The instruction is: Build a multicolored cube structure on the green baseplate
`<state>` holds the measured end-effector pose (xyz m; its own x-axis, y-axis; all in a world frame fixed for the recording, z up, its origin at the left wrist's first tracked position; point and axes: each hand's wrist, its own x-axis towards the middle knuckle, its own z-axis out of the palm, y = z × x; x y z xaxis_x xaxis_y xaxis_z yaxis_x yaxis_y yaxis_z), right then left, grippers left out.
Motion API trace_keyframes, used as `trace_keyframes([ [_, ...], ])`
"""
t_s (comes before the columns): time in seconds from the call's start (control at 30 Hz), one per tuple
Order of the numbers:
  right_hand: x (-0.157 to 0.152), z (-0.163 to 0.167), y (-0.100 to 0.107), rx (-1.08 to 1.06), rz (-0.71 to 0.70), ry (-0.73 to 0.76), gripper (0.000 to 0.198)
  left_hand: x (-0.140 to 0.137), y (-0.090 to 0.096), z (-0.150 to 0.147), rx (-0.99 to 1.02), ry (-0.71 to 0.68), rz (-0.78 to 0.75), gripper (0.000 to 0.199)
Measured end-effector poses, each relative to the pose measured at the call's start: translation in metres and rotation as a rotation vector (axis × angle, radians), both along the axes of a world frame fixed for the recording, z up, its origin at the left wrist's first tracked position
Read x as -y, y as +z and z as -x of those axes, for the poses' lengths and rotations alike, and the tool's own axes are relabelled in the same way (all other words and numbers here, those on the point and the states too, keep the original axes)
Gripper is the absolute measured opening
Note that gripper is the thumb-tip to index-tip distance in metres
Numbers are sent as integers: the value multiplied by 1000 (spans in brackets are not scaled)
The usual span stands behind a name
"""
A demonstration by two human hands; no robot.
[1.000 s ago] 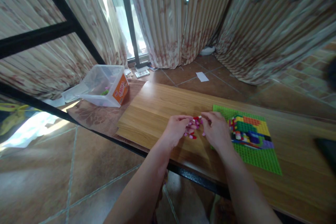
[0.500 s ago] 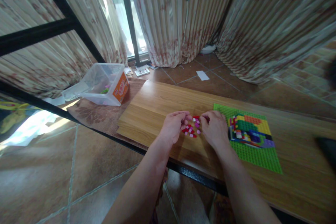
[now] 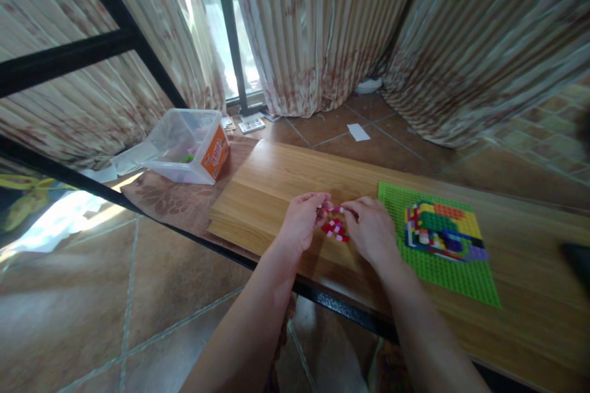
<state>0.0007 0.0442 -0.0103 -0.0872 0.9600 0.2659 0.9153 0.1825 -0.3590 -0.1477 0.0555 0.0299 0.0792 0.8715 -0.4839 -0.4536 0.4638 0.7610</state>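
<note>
A small pile of red, pink and white toy bricks [image 3: 335, 229] lies on the wooden tabletop between my hands. My left hand [image 3: 299, 216] is at its left side, fingers curled and closed; what they hold is too small to make out. Opposite it, my right hand [image 3: 371, 227] pinches a tiny pink brick between thumb and forefinger, just above the far side of the pile. Right of that hand is a green studded baseplate [image 3: 454, 285], bearing a multicoloured brick build [image 3: 440, 227] with green, orange, yellow, blue and purple parts.
A clear plastic box [image 3: 184, 141] with an orange label stands on a brown cloth [image 3: 161, 193] at the left, some green pieces inside. The wooden tabletop [image 3: 262, 178] has a dark front edge. A dark object [image 3: 576, 264] sits at the far right.
My right hand has shifted slightly left, nearer my left hand, and its fingertips are now at a pink brick. The pile is a little less covered at its near side.
</note>
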Motion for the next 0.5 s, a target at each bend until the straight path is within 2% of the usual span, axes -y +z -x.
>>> trace_keyframes([
  [0.27, 0, 2, 3, 73, 24, -22, 22, 1, -3, -3, -2, -35, 18, 11],
  [0.5, -1, 1, -1, 40, 20, -28, 24, 1, -2, -6, 97, -49, 125, 34],
])
